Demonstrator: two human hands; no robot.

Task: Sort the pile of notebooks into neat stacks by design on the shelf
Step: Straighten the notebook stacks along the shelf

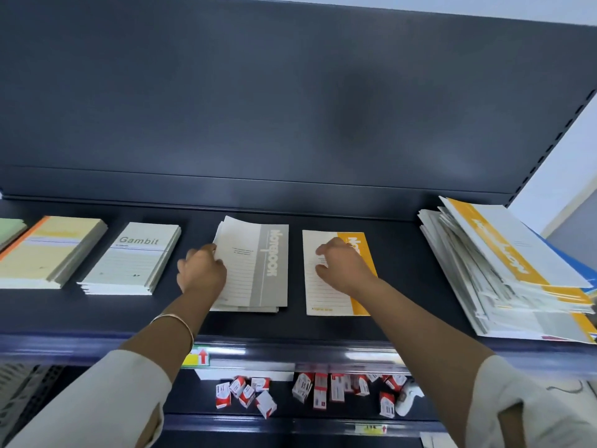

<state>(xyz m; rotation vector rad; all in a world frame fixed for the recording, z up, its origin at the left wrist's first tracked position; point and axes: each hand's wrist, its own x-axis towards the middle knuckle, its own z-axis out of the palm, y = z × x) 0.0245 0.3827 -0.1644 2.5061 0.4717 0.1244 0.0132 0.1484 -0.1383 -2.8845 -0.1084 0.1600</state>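
Observation:
On the dark shelf [403,270] lie sorted stacks: a cream and orange-edged stack [48,250] at the left, a grey "Gambit" stack [135,258], a grey-striped "Notebook" stack [258,266] and a yellow-striped notebook [329,295]. My left hand [200,270] grips the left edge of the grey-striped stack, whose top sheets are slightly askew. My right hand [342,270] rests on the yellow-striped notebook with its fingers curled over the cover. A messy pile of mixed notebooks [504,273] sits at the right end.
A green stack [9,229] shows at the far left edge. Below, a lower shelf holds several small red and white boxes [303,389]. A price label with a red arrow [198,356] sits on the shelf's front rail. The dark back panel [290,108] rises behind.

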